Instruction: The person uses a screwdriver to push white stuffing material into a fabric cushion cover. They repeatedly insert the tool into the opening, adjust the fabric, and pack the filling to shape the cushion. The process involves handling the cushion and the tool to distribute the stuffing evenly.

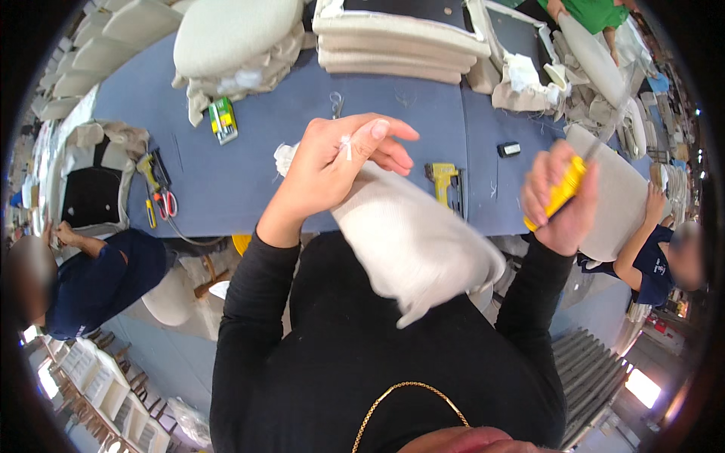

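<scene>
My left hand (325, 162) is over the table's front edge, fingers bent and thumb on top, gripping a beige fabric-covered piece (411, 234). The piece slants down past the edge in front of my black top, its lower end blurred. Its part under my palm is hidden. A small white scrap (348, 146) shows beside my thumb. Raised to the right, my right hand (563, 200) is closed around a yellow-handled tool (560, 192) whose grey shaft points up and right. Motion blur hides the kind of tip. Between both hands, a yellow staple gun (445, 185) lies on the table.
On the blue-grey table (264, 189) lie scissors (337, 104), a green-yellow box (223, 121), a small black box (509, 149) and another staple gun (155, 172). Beige cushions (238, 38) and stacked padded panels (400, 49) stand at the back. Co-workers (106, 275) are at both sides.
</scene>
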Available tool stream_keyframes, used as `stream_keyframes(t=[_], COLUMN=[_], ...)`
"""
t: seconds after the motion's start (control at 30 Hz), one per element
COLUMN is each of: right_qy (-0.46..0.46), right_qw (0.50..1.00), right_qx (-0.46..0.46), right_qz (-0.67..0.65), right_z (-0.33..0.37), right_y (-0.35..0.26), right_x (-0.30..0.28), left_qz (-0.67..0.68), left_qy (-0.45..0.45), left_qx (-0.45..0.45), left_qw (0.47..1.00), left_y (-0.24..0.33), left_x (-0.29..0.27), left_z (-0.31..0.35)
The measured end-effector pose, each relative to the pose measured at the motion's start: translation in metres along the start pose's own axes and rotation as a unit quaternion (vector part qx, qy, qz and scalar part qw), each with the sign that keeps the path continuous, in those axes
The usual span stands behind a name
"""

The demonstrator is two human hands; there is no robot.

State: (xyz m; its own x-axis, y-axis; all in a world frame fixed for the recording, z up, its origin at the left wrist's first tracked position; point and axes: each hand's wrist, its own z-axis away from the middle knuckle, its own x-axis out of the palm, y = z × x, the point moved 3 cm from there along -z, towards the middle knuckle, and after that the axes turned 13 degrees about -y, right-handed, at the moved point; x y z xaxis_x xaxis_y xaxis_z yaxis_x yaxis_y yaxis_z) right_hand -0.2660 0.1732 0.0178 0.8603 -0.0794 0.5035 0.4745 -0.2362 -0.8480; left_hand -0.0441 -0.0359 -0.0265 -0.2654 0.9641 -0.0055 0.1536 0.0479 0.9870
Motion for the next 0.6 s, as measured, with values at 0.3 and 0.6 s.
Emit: stream_keyframes(t=[0.3,0.6], right_qy=[-0.017,0.09], right_qw=[0.998,0.953], right_qx=[0.021,0.022], right_qz=[0.055,0.288], right_z=[-0.089,-0.083], right_y=[0.058,0.084], right_x=[0.03,0.015], left_qz=[0.176,0.117], left_qy=[0.017,0.026], left_qx=[0.003,-0.003], left_qw=[0.984,0.993], left_y=[0.01,0.005], left_x=[0.016,0.03], left_z=[-0.041,-0.07])
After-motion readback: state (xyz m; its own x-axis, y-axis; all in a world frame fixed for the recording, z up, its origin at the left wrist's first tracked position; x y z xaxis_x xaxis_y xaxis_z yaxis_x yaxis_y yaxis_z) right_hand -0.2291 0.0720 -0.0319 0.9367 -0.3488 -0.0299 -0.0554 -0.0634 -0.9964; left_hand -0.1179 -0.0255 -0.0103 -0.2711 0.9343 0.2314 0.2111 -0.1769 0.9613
